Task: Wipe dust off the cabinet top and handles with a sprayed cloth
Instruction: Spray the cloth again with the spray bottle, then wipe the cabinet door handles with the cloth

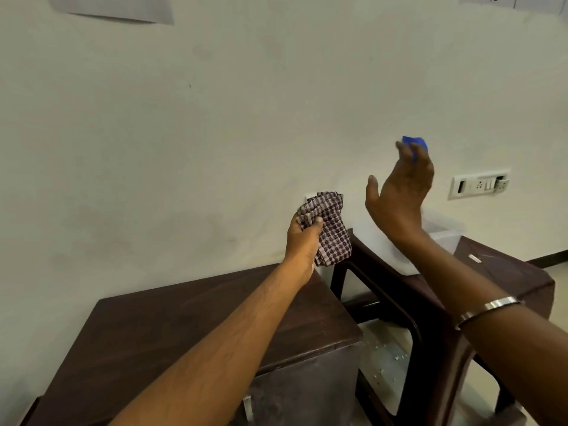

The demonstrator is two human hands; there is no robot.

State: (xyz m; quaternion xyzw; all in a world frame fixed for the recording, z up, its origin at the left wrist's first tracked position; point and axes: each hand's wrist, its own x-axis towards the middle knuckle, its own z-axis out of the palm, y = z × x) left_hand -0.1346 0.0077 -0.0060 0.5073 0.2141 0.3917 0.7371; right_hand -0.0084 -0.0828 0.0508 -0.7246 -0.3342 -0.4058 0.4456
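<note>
While you hold: left hand [302,238] bunches the checked cloth [329,229].
Right grip: right hand [399,192] fingers pinch something blue [415,144], thumb spread.
Risk: spraying wide wets the wall [215,118] beyond your grip.

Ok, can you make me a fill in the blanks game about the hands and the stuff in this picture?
1. The left hand grips a bunched checked ____.
2. The raised right hand has a small ____ object at its fingertips.
3. The dark brown wooden cabinet stands against a pale ____.
4. A silver bangle sits on the ____ forearm.

Missing words: cloth; blue; wall; right.
</note>
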